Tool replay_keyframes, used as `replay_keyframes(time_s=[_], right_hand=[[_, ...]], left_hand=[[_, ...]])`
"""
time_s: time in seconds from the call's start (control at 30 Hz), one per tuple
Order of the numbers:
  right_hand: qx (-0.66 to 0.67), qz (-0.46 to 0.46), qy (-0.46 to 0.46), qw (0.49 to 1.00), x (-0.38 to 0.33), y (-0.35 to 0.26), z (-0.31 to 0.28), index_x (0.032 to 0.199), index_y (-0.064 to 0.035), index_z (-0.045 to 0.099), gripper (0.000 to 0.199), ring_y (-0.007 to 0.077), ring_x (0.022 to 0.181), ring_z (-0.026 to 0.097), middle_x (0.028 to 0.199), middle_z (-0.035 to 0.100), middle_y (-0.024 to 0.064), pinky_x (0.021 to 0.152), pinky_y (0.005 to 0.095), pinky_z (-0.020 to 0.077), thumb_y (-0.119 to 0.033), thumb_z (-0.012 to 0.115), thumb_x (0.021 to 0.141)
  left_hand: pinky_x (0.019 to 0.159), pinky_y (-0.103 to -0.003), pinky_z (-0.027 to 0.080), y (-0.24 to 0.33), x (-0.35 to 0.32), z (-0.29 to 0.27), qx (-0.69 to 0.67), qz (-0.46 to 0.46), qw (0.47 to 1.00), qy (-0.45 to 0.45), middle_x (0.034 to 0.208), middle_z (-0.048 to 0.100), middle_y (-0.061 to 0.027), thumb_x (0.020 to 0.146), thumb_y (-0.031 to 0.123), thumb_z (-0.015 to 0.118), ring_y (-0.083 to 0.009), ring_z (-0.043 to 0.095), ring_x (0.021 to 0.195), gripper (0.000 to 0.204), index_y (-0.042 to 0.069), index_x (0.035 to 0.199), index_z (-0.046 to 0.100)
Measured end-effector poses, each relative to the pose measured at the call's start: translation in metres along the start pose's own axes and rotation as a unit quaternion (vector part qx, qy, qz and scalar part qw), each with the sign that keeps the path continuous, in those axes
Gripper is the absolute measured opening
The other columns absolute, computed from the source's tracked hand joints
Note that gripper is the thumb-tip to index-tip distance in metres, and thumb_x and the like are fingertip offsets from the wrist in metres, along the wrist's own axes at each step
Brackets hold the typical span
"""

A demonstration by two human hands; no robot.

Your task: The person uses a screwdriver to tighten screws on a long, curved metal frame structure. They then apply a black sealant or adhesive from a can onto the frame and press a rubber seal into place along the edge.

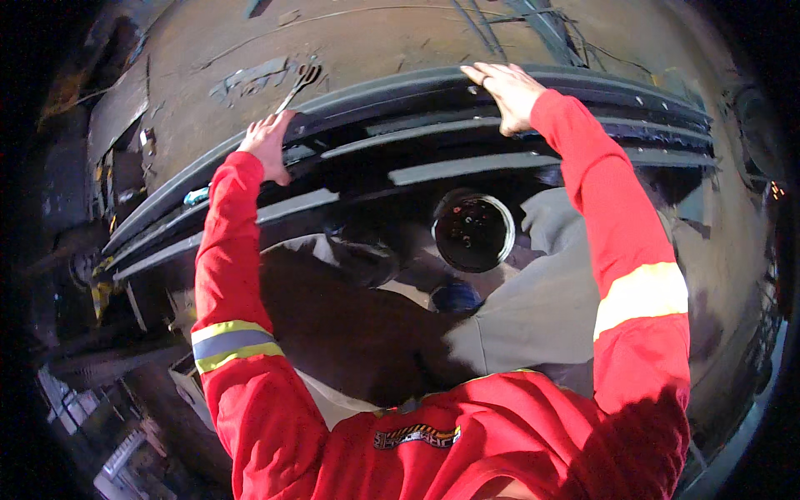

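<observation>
Fingers (pixel 492 77) of the right hand (pixel 510 93) lie spread and flat over the top edge of a long stack of dark steel strips (pixel 467 125), gripping nothing, only pressing on the rim. Across the stack, the left hand (pixel 268 146) is curled around the handle of a wrench (pixel 297 85), whose open jaw points up over the dusty floor (pixel 358 33) just beyond the strips. Both red sleeves (pixel 621 225) reach up from the lower edge, and below the stack sits a round dark opening with a shiny rim (pixel 473 232). To do this well, I judge the flat hand should keep steady pressure on the top strip, while the other hand seats the wrench squarely before turning, knuckles kept clear of the steel edge.
</observation>
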State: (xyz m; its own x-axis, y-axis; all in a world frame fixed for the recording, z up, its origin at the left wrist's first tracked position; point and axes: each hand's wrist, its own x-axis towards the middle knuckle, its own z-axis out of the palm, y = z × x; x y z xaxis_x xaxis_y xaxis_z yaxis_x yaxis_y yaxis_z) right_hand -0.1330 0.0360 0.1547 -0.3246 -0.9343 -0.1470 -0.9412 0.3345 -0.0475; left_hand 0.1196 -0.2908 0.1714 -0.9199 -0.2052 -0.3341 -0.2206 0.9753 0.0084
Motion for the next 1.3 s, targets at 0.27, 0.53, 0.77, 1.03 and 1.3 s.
replay_keyframes(time_s=[0.27, 0.53, 0.77, 1.03, 1.3], right_hand=[[0.048, -0.014, -0.095, 0.994, 0.012, 0.006, -0.008, 0.139, -0.0047, 0.024, 0.111, 0.0333, 0.124, 0.039, 0.136, 0.036, 0.0208, 0.103, 0.0385, 0.0343, -0.013, 0.080, 0.044], [0.071, 0.020, 0.065, 0.995, -0.014, 0.004, 0.015, 0.138, -0.0090, 0.031, 0.103, 0.0347, 0.131, 0.027, 0.140, 0.030, 0.0220, 0.108, 0.0416, 0.0242, -0.010, 0.075, 0.046], [0.067, -0.037, 0.172, 0.982, -0.027, -0.040, 0.034, 0.100, -0.0056, 0.060, 0.039, 0.0263, 0.094, 0.050, 0.093, 0.052, 0.0086, 0.083, 0.0390, 0.0436, -0.008, 0.065, 0.062], [0.160, 0.013, 0.152, 0.975, -0.031, -0.038, 0.038, 0.094, -0.0004, 0.064, 0.028, 0.0283, 0.086, 0.057, 0.092, 0.061, 0.0124, 0.079, 0.0373, 0.0464, -0.014, 0.068, 0.070], [0.150, -0.002, 0.199, 0.968, -0.030, -0.042, 0.044, 0.086, -0.0025, 0.066, 0.023, 0.0262, 0.081, 0.057, 0.083, 0.063, 0.0089, 0.075, 0.0362, 0.0467, -0.020, 0.068, 0.071]], left_hand=[[0.100, -0.040, 0.038, -0.012, 0.006, 0.002, -0.074, -0.009, 0.996, -0.048, 0.125, 0.046, -0.0185, 0.038, 0.012, 0.082, -0.0344, 0.045, 0.117, 0.109, 0.011, 0.134, 0.031], [0.084, -0.039, 0.047, -0.015, -0.047, 0.042, -0.029, 0.019, 0.965, 0.261, 0.106, 0.056, -0.0110, 0.055, 0.022, 0.080, -0.0315, 0.054, 0.101, 0.057, 0.012, 0.107, 0.059], [0.080, -0.040, 0.044, -0.021, -0.061, 0.074, -0.079, 0.019, 0.976, 0.203, 0.097, 0.058, -0.0095, 0.075, 0.027, 0.068, -0.0298, 0.056, 0.094, 0.032, 0.011, 0.101, 0.062], [0.079, -0.040, 0.044, -0.007, -0.059, 0.072, -0.080, 0.044, 0.965, 0.247, 0.094, 0.058, -0.0101, 0.074, 0.023, 0.067, -0.0303, 0.056, 0.091, 0.032, 0.008, 0.101, 0.060], [0.080, -0.042, 0.043, -0.005, -0.050, 0.060, -0.087, 0.048, 0.978, 0.183, 0.092, 0.056, -0.0117, 0.063, 0.013, 0.067, -0.0307, 0.053, 0.093, 0.032, 0.005, 0.091, 0.055]])
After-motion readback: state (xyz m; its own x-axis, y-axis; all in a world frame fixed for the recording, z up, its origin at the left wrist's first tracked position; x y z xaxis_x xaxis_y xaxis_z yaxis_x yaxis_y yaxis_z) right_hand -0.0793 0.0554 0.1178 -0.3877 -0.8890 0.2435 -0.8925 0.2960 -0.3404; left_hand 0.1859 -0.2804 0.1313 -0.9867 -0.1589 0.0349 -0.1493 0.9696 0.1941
